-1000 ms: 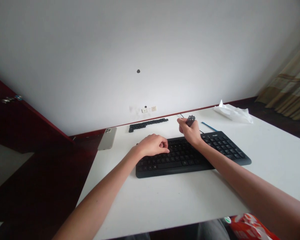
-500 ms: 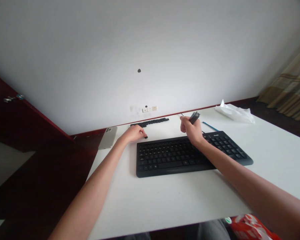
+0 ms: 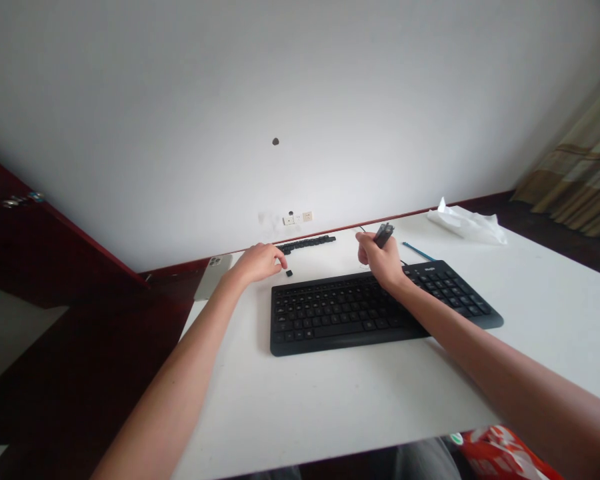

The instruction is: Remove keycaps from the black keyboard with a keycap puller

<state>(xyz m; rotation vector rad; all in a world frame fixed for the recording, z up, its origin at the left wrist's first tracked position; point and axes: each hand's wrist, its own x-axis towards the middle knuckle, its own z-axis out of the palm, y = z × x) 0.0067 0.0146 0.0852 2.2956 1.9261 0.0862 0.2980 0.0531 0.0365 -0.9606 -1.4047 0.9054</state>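
Observation:
A black keyboard (image 3: 330,343) lies on the white table (image 3: 360,400), its top row close to both hands. My left hand (image 3: 261,262) hovers just left of a small loose black keycap (image 3: 289,273), its fingers slightly apart and nothing visible in them. Over the keyboard's upper edge, my right hand (image 3: 384,261) is closed around a dark grey handled tool (image 3: 384,235) that sticks up from the fist. Faint thin lines, like a wire end, show below that fist. More loose black keycaps (image 3: 310,244) lie in a line behind, partly hidden by my left hand.
A phone (image 3: 214,275) lies at the table's left edge. To the right are a slim blue stick (image 3: 419,251) and a crumpled white plastic bag (image 3: 467,225). The wall with sockets (image 3: 298,218) rises behind. Below the front edge is a red package (image 3: 500,453).
My left hand has let go of the small keycap and moved slightly left and up. The keycap now lies apart on the table. My right hand keeps its grip, nearly still.

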